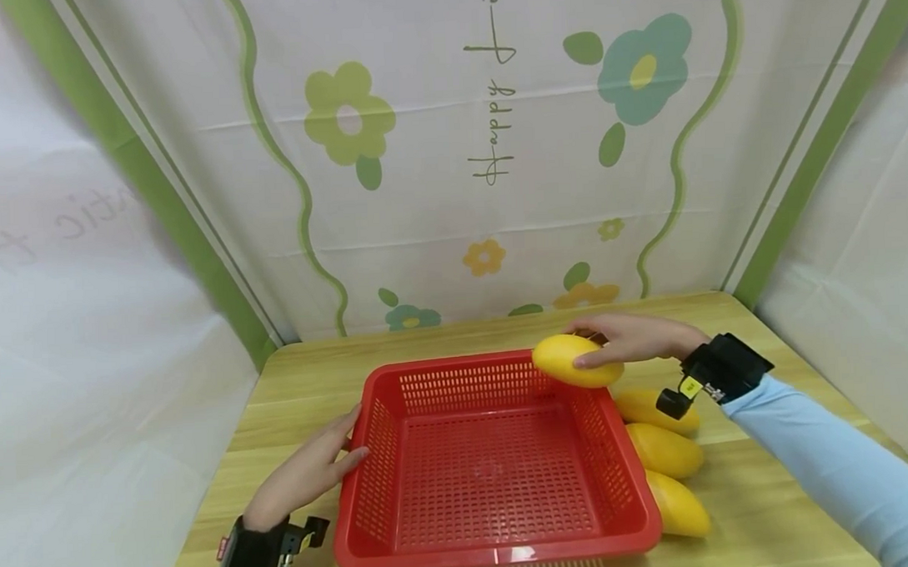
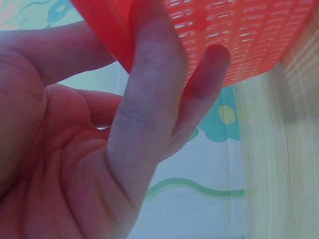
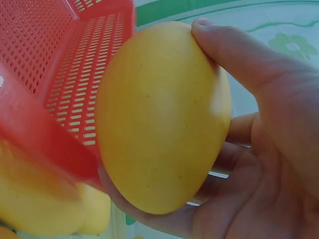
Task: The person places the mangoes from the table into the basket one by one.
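Observation:
A red plastic basket [image 1: 494, 482] with slotted walls stands on the table. My right hand [image 1: 621, 336] grips a yellow mango [image 1: 569, 361] over the basket's far right corner. In the right wrist view, the thumb lies on one side of the mango [image 3: 162, 119] and the fingers curl round beneath and behind it. On the basket's left rim rests my left hand [image 1: 310, 468], its thumb at the rim. The left wrist view shows fingers [image 2: 149, 94] against the basket's outer wall [image 2: 239, 37]. Part of the left hand's hold is hidden behind the rim.
Three more mangoes lie in a row along the basket's right side, the middle one [image 1: 666, 450] touching or very near its wall. Beneath everything is a wood-grain table [image 1: 762, 506]. A white flower-printed cloth [image 1: 436, 192] hangs behind, with white cloth at both sides.

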A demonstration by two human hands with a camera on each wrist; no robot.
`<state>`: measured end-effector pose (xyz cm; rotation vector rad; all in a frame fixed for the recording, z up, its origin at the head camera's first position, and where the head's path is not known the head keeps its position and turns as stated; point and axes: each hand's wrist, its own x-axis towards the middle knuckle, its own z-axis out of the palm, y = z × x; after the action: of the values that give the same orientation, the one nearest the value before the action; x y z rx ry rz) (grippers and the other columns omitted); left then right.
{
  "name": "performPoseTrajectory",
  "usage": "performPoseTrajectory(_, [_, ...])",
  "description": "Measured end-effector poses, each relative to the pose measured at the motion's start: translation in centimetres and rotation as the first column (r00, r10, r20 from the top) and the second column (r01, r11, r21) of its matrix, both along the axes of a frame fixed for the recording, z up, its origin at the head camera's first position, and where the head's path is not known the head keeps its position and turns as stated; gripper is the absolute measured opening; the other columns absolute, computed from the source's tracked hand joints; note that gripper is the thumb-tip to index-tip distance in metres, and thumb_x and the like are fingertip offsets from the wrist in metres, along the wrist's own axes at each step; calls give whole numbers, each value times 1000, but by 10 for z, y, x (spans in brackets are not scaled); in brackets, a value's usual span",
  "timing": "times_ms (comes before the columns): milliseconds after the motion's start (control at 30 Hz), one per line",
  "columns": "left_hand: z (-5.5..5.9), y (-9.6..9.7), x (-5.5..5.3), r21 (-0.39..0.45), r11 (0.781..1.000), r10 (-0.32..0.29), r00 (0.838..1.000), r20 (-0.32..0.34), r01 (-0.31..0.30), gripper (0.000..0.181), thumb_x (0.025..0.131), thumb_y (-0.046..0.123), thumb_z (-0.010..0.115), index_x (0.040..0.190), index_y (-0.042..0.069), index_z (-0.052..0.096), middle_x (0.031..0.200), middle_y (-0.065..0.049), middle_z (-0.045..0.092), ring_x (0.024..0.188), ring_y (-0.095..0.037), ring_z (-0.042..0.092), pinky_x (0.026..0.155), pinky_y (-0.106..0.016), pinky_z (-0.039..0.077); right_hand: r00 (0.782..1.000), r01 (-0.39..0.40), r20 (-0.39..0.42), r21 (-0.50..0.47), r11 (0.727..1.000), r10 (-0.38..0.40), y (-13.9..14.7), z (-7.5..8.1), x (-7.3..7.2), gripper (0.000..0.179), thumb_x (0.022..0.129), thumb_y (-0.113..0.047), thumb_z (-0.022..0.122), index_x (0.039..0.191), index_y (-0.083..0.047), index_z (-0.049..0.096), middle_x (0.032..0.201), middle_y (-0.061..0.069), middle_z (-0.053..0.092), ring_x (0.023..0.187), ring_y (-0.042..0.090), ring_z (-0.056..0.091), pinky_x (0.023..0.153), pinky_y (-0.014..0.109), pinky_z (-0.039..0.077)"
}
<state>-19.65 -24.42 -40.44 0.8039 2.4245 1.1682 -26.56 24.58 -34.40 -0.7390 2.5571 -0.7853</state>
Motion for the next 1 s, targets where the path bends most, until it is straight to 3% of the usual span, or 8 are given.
performPoseTrajectory(433, [0, 0, -1, 8, 1000, 15, 999, 28, -16, 66, 103, 8, 52, 158, 1, 18, 124, -24, 58, 100, -29, 67, 70, -23, 61, 999, -54, -1, -1, 999, 54, -19, -2, -6, 63, 95, -43, 66, 144, -8, 47, 135, 8, 59, 122, 25, 57, 103, 49, 48])
performPoseTrajectory(667, [-1, 1, 0, -6, 1000, 18, 1000, 17, -18, 66, 103, 9, 53, 158, 1, 18, 125, -23, 58, 101, -29, 66, 70, -22, 60, 997, -83, 6, -12, 996, 83, -28, -4, -8, 59, 95, -40, 67, 141, -8, 50, 128, 5, 61, 116, 21, 58, 101, 44, 48])
performPoseTrajectory(1000, [-1, 1, 0, -11, 1000, 26, 999, 25, -25, 65, 103, 10, 53, 158, 1, 18, 125, -23, 57, 102, -29, 65, 70, -22, 61, 982, -146, -116, 33, 989, 149, -40, -12, -12, 55, 91, -40, 73, 132, -8, 56, 116, 2, 65, 100, 14, 59, 88, 34, 51])
